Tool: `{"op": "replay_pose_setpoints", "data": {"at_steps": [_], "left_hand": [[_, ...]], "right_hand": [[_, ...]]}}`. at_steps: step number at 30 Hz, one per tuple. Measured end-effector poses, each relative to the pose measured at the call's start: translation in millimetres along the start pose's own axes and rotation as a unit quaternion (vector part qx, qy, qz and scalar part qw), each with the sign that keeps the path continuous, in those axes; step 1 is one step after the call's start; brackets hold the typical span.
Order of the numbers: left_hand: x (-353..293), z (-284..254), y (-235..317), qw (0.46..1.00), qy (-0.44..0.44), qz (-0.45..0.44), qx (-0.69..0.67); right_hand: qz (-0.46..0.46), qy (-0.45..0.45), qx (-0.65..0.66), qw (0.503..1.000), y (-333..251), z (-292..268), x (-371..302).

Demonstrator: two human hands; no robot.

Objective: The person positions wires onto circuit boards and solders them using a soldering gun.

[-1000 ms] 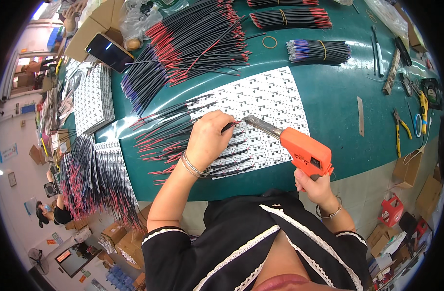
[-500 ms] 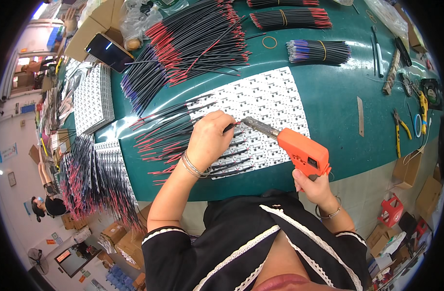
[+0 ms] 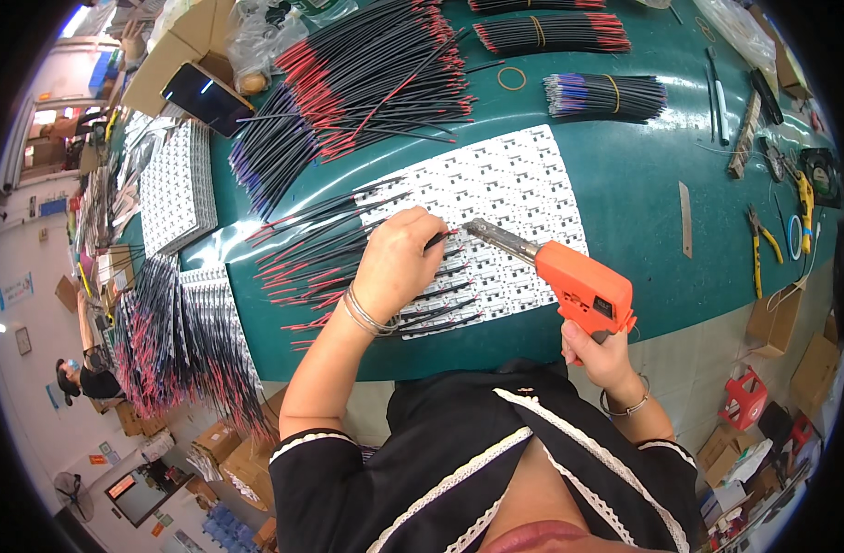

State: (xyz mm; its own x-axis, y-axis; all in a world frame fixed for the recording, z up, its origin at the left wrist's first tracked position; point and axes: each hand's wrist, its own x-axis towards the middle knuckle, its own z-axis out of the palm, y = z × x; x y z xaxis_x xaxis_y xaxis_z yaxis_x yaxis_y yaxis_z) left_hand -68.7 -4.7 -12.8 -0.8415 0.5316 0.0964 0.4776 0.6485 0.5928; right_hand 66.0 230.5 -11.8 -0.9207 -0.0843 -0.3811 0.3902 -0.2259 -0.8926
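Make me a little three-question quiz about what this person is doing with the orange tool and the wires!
1. True or false: the right hand grips the orange soldering gun.
2. What does the left hand pinch? A) pliers B) a thin black wire C) a rubber band
3. Fill in: the gun's metal tip points at the white ____ on the green table.

Key: 1 true; 2 B; 3 circuit board panel.
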Motion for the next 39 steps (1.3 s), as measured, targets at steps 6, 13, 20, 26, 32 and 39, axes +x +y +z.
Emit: {"op": "replay_pose_setpoints", "data": {"at_steps": [6, 13, 20, 26, 32, 39], "left_hand": [[1.5, -2.3, -0.8, 1.0, -0.012, 0.015, -0.022], [2.5, -2.3, -0.4, 0.999, -0.026, 0.031, 0.004], [-3.8, -2.9, -2.8, 1.0, -0.025, 0.013, -0.013], [-6.2, 2.0, -8.4, 0.999, 0.012, 0.049, -0.013], [-8.3, -7.4, -9.5, 0.999, -0.012, 0.037, -0.015], [-26.3, -67.3, -17.2, 0.952, 0.298, -0.065, -0.012]], "right_hand": [[0.036, 0.0, 0.003, 0.999, -2.1, 1.8, -0.6], [0.007, 0.008, 0.014, 1.0, -2.8, 2.0, -1.1], [-0.065, 0.049, 0.044, 0.996, -7.6, -7.5, 2.8], [-0.09, 0.051, 0.038, 0.994, -15.0, -5.4, 0.7], [-0.06, 0.042, 0.031, 0.997, -9.6, 2.3, -7.0], [-0.101, 0.045, 0.023, 0.994, -6.9, 7.1, -8.2]]}}
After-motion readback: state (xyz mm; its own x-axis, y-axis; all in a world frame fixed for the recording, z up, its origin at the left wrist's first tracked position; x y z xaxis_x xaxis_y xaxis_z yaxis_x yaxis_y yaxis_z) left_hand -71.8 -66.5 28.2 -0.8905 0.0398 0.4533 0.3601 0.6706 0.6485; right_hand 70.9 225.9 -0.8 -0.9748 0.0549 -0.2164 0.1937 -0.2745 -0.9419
